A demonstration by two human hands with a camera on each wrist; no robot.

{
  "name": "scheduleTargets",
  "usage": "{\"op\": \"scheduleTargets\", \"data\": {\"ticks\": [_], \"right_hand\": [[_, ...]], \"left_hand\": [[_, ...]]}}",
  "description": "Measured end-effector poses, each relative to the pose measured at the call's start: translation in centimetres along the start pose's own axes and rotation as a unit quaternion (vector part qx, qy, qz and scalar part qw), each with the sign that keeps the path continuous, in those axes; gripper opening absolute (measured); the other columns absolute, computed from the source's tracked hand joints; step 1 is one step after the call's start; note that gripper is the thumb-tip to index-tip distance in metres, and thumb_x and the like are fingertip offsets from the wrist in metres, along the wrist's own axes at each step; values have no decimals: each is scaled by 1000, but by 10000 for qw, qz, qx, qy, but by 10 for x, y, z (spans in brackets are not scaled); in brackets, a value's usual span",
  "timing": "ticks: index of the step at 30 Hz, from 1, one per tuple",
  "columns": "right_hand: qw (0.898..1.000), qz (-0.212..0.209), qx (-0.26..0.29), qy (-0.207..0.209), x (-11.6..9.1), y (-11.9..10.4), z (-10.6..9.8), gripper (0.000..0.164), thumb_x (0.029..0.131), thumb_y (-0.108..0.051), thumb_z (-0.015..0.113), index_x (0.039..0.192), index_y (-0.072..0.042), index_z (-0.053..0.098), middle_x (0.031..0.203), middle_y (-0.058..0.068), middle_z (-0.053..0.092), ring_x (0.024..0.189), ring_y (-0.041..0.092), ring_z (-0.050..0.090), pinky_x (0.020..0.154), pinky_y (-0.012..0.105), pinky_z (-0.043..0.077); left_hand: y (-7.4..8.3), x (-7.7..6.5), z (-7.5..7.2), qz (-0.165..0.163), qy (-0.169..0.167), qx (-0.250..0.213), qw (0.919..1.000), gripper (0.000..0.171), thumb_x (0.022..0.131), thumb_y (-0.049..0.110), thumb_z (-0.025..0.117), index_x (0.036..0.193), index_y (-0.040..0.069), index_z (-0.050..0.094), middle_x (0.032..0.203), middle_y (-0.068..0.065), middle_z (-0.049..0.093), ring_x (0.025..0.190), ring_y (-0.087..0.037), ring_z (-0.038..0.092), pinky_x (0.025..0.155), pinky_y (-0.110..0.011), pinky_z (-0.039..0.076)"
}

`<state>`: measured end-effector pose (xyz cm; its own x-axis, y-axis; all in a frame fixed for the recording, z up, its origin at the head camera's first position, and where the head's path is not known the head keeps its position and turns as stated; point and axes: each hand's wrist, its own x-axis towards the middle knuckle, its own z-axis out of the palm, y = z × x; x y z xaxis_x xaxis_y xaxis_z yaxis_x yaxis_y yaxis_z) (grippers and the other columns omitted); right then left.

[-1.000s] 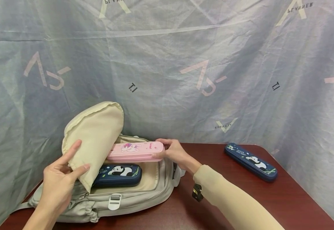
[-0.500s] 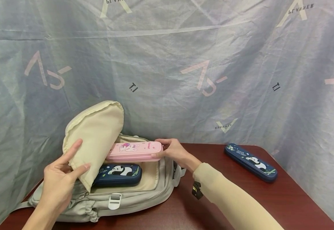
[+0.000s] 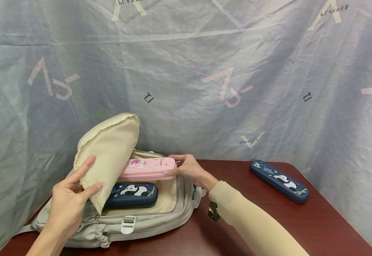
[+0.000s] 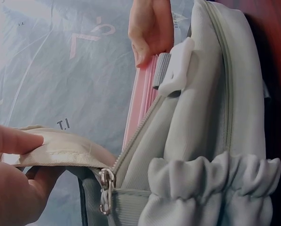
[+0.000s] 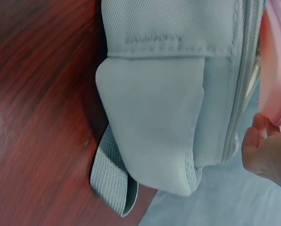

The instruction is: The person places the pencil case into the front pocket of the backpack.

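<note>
A light grey backpack point(image 3: 154, 227) lies on the table with its cream-lined front flap point(image 3: 112, 142) folded up. My left hand point(image 3: 69, 201) pinches the flap's edge between thumb and fingers, which the left wrist view also shows. With my right hand point(image 3: 190, 170) I grip the right end of a pink pencil case point(image 3: 155, 168) with a rabbit print; its left end is hidden behind the flap. Nearer to me, a navy pencil case with a panda point(image 3: 134, 195) lies in the opening, partly covered by the flap. In the right wrist view, fingers hold the pink case's end beside the bag.
A second navy panda pencil case point(image 3: 278, 181) lies at the right of the dark red table point(image 3: 237, 192). Behind it hangs a grey cloth point(image 3: 179, 89). A zipper pull point(image 4: 106, 183) and a white buckle point(image 3: 128, 224) are on the bag's near side.
My right hand has moved a little left with the pink pencil case, further under the flap. The left hand and the flap have shifted slightly right.
</note>
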<state>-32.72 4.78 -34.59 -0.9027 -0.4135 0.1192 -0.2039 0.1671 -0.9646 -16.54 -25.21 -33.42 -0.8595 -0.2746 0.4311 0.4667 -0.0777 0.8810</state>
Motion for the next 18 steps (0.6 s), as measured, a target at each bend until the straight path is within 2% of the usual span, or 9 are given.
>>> {"op": "scheduleTargets", "data": {"ticks": [2,5,7,9,15,16,18], "right_hand": [[10000,-72,-39,-19,2,1,4,62,78,3,84,138,3,68,111,15,76,93,14,68,81,23,52],[9998,-192,-47,-80,5,1,9,63,77,4,84,138,4,67,112,16,76,93,13,68,81,22,52],[9998,-196,-37,-97,6,1,12,65,76,2,85,139,4,66,113,17,76,94,14,68,82,22,51],[9998,-200,-43,-88,8,1,14,66,76,1,86,139,4,66,112,16,76,95,14,68,82,22,52],[9998,-186,56,-15,12,1,22,68,75,1,88,140,4,66,108,15,77,92,14,69,81,23,53],[9998,-189,93,-30,13,1,23,68,76,1,89,140,4,66,108,15,77,92,14,69,81,23,53],[9997,-182,137,-71,14,1,25,68,76,-1,90,140,3,66,107,14,77,91,13,69,81,23,53]], "left_hand": [[-1,0,0,28,-38,49,10000,72,87,-23,71,151,8,58,151,13,57,147,-9,22,102,-12,40],[-2,-1,0,67,-60,101,9999,72,87,-22,72,150,9,59,151,14,57,114,-8,38,94,-10,44],[-2,-1,0,78,-52,120,9999,72,87,-22,72,150,9,59,152,13,57,89,-8,34,93,-10,45],[-2,-2,0,102,-40,129,9999,72,87,-23,72,150,10,60,151,13,57,76,-12,25,93,-10,45],[-2,-2,0,141,-55,219,9996,71,87,-22,72,149,11,61,143,13,64,72,-14,22,93,-10,44],[-2,-2,0,139,-68,226,9996,72,87,-22,72,150,10,60,143,13,64,77,-11,29,94,-10,44],[-2,-1,0,114,-89,237,9996,72,87,-22,72,150,10,60,146,11,62,101,-7,43,97,-10,42]]}}
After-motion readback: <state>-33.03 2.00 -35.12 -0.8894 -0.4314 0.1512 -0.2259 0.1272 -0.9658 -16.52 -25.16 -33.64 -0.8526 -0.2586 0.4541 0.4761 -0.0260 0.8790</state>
